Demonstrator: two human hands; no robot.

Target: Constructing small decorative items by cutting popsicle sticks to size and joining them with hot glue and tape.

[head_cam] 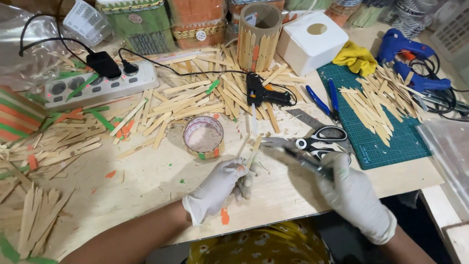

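Both my hands wear white gloves at the front edge of the wooden table (146,181). My left hand (217,188) pinches a thin wooden craft stick (255,149) that points up and away from me. My right hand (354,195) grips a dark, slim tool (305,160), blurred by motion, whose tip reaches toward the stick. Just beyond the stick lie a roll of tape (203,137), a black glue gun (264,94) and black-and-white scissors (320,139).
Loose craft sticks (195,100) cover the table's middle and left. A power strip (100,84) sits back left. A green cutting mat (378,124) with more sticks, blue pliers (325,100), a blue glue gun (408,61), a white tissue box (310,41) and a stick-covered cylinder (259,36) lie at the back and right.
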